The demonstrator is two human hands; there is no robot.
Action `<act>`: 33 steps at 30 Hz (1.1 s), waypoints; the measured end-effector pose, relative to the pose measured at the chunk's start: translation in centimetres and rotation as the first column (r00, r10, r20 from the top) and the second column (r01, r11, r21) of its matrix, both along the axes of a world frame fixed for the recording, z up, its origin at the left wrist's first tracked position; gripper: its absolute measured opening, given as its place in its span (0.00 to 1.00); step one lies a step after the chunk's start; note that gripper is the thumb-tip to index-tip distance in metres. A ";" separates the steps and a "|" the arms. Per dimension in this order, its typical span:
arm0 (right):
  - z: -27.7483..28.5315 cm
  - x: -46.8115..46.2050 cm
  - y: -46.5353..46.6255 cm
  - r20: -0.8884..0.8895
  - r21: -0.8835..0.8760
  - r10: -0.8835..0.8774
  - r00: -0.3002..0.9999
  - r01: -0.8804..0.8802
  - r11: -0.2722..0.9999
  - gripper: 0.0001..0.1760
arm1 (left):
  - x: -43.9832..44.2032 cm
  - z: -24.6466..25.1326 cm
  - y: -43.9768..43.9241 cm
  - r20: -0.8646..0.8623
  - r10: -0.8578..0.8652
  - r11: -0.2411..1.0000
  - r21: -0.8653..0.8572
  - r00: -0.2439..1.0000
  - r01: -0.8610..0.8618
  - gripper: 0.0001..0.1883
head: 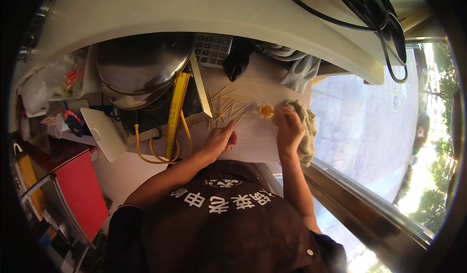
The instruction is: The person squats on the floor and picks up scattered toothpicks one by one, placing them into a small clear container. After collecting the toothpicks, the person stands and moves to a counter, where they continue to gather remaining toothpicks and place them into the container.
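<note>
Many loose wooden toothpicks point(227, 105) lie scattered over the wooden tabletop point(255, 143). To their right is a small clear jar point(256, 109) with a tight bundle of toothpicks point(266, 111) at its mouth. My left hand point(220, 141) is at the near edge of the scattered pile, fingers curled and thumb stretched towards the picks. A thin pale end, like a toothpick's, shows under its curled fingers. Just right of the jar, my right hand point(290, 132) pinches what looks like a toothpick, partly hidden by the fingers. A greenish cloth point(307, 127) lies beside that hand.
Left of the pile stand a large steel pot point(142, 68), a yellow folding rule point(177, 114) and a looped yellow cable point(188, 134). A calculator point(212, 50) and a grey cloth point(302, 72) lie at the back, under an overhanging pale ledge point(204, 10). A window point(357, 120) borders the right side.
</note>
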State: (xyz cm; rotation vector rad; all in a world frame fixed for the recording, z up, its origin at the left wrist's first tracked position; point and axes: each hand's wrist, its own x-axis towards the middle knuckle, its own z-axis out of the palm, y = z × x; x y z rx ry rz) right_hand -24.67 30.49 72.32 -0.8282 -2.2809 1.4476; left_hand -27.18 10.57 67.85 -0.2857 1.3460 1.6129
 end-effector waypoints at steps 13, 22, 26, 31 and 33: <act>-0.9 2.2 -0.3 -0.030 0.365 0.197 0.980 -0.173 0.915 0.20 | -0.2 0.9 -0.2 -0.049 -0.027 0.995 0.098 0.998 0.032 0.29; -2.1 0.3 -0.2 -0.114 0.442 0.169 0.979 -0.102 0.891 0.11 | -0.1 0.6 0.3 -0.055 -0.071 0.989 0.122 0.996 0.078 0.29; -0.6 1.2 -0.8 -0.139 0.327 0.084 0.987 -0.035 0.944 0.19 | -0.2 1.4 -0.3 -0.051 -0.036 0.998 0.048 0.998 0.039 0.32; 0.0 1.6 -5.2 0.030 0.297 0.506 0.862 -0.491 0.819 0.09 | 0.6 1.3 -3.1 0.072 -0.002 0.999 0.053 0.997 -0.002 0.39; -1.5 -0.2 -7.2 0.096 0.328 0.559 0.824 -0.556 0.764 0.10 | 1.2 1.5 -4.1 0.085 0.032 0.998 0.056 0.996 -0.036 0.41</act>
